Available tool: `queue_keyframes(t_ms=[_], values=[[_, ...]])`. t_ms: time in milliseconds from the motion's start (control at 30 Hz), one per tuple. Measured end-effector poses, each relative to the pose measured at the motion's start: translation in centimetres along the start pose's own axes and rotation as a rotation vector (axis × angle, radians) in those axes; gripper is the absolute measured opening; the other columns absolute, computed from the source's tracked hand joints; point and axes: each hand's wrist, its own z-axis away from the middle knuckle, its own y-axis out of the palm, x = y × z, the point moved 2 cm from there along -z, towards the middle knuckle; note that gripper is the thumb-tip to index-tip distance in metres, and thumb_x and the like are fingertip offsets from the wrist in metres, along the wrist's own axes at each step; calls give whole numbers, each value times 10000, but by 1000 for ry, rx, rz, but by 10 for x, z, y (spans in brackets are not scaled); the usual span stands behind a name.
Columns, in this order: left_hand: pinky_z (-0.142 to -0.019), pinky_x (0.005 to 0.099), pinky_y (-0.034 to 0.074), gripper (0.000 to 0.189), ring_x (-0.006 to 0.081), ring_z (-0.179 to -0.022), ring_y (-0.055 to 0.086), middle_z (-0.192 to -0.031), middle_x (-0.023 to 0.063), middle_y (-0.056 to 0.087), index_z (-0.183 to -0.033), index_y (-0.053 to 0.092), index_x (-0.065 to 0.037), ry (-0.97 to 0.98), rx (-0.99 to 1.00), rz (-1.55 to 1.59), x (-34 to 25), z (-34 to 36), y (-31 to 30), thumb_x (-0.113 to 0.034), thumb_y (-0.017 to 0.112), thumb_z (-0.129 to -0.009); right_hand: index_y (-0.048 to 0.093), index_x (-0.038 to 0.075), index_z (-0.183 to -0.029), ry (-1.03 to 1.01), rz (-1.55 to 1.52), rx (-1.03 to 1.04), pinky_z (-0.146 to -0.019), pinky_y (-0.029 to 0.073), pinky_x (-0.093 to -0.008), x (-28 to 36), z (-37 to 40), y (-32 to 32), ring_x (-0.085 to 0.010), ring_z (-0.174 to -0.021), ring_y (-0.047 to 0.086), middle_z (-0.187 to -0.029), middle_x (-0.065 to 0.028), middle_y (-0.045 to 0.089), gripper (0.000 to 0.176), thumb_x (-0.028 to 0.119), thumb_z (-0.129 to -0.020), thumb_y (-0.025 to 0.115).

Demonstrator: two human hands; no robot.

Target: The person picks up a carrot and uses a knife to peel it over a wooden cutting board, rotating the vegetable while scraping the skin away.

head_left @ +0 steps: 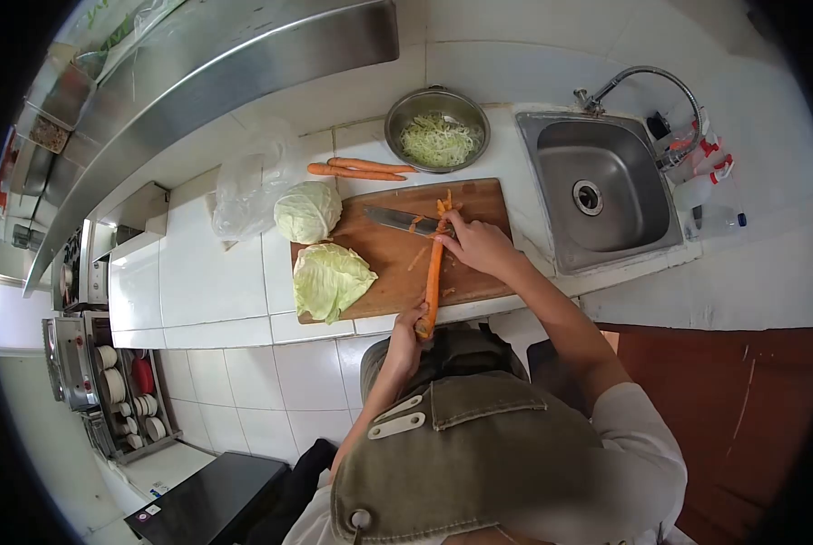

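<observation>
My left hand is closed round the thick end of an orange carrot, at the near edge of the wooden cutting board. At the carrot's far end is my right hand, its fingers closed; what they hold is too small to make out. A knife lies on the board just beyond, its handle end hidden near that hand. Orange peelings are scattered on the board. On its left side sit a round cabbage and a cut cabbage piece.
Whole carrots lie behind the board, beside a metal bowl of shredded cabbage. A clear plastic bag is at the left. On the right are a sink, a curved faucet and bottles.
</observation>
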Motion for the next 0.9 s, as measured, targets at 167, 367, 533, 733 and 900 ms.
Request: queue_keyframes(t_ms=[167, 367, 533, 733, 900], values=[[-566, 235, 324, 344, 101, -628, 424, -755, -4, 470, -1158, 541, -15, 10, -3, -61, 5, 1, -1, -242, 470, -910, 442, 37, -1129, 21, -48, 5, -666, 519, -474, -5, -4, 0, -385, -761, 658, -803, -195, 666, 469, 473, -955, 445], [-557, 233, 327, 405, 101, -627, 442, -760, -4, 480, -1214, 525, 20, 36, 21, -45, -2, 12, -5, -237, 481, -904, 439, 28, -1127, 24, -157, 2, -706, 509, -469, -16, -10, 7, -399, -818, 650, -868, -224, 663, 469, 466, -958, 444], [-537, 227, 323, 464, 99, -596, 439, -728, -2, 476, -1277, 483, 45, 28, 13, -51, -2, 19, -20, -228, 479, -902, 417, 29, -1149, -18, -253, -79, -734, 493, -467, -31, -8, 10, -413, -858, 636, -881, -245, 650, 441, 429, -968, 447], [-524, 225, 314, 418, 96, -570, 427, -677, 6, 465, -1221, 512, 32, 30, -28, -18, -2, 15, -29, -234, 481, -900, 392, 68, -1165, -143, -460, -136, -676, 440, -485, -21, 14, -3, -435, -775, 622, -794, -242, 623, 304, 299, -981, 465], [-589, 208, 352, 515, 70, -689, 463, -864, -28, 530, -1344, 482, -20, 28, -5, -17, -2, 11, -37, -251, 488, -884, 395, 95, -1173, -65, -478, -62, -613, 403, -489, -10, 25, -13, -423, -687, 611, -701, -220, 587, 251, 254, -988, 452]])
